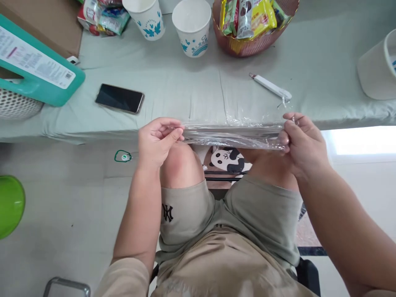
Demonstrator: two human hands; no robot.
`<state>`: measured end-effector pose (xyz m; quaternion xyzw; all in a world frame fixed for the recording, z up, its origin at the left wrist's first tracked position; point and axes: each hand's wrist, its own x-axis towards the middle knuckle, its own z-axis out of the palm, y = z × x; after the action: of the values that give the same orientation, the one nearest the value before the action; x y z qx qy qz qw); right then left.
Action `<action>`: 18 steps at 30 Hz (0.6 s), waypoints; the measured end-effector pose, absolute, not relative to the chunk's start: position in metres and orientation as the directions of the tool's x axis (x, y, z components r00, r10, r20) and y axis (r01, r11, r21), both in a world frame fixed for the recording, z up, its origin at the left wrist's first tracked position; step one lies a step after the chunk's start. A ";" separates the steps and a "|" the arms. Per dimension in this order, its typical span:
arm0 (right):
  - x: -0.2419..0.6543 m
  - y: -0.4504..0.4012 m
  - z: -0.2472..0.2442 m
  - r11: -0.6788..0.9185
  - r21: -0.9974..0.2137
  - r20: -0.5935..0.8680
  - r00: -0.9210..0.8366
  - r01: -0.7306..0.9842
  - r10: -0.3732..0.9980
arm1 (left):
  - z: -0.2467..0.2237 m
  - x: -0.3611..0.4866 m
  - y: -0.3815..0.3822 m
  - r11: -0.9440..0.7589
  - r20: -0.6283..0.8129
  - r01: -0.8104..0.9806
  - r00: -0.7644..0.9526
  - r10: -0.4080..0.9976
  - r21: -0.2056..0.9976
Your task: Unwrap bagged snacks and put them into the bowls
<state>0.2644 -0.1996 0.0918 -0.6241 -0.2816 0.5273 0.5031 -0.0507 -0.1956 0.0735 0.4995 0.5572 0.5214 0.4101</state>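
Observation:
A strip of clear plastic film (pixel 232 136) is stretched between my two hands, just in front of the table edge and above my knees. My left hand (pixel 159 140) pinches its left end between thumb and fingers. At the right end, my right hand (pixel 303 142) is closed on the film, with a crinkled bit poking up by the fingertips. Beyond the right hand, a white utility knife (pixel 271 87) lies on the table. A black phone (pixel 120 98) rests face up beyond the left hand.
On the cloth-covered table (pixel 173 82) stand two paper cups (pixel 192 35) (pixel 147 20), a reddish bowl (pixel 244 47) of packaged snacks and a white container (pixel 373 70). A teal jug (pixel 58 88) stands at left. A green round seat (pixel 10 206) is on the floor side.

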 end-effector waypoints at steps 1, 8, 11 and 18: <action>0.266 -0.202 0.091 -0.317 -0.928 -0.364 0.295 -0.194 0.884 | 0.075 -0.050 -0.196 -0.043 0.067 0.141 -0.175 0.982 0.989; 0.271 -0.209 0.085 -0.276 -0.931 -0.342 0.308 -0.238 0.888 | 0.089 -0.043 -0.198 -0.022 0.067 0.200 -0.222 0.973 0.980; 0.271 -0.209 0.081 -0.266 -0.930 -0.337 0.303 -0.253 0.891 | 0.094 -0.043 -0.201 -0.030 0.086 0.234 -0.233 0.969 0.972; 0.265 -0.210 0.070 -0.250 -0.929 -0.325 0.279 -0.274 0.903 | 0.096 -0.054 -0.211 -0.085 0.104 0.341 -0.038 0.994 0.936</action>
<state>0.2646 -0.2100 0.0695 -0.5811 -0.2707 0.5359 0.5494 -0.0535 -0.2106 0.0959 0.5878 0.5678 0.4437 0.3677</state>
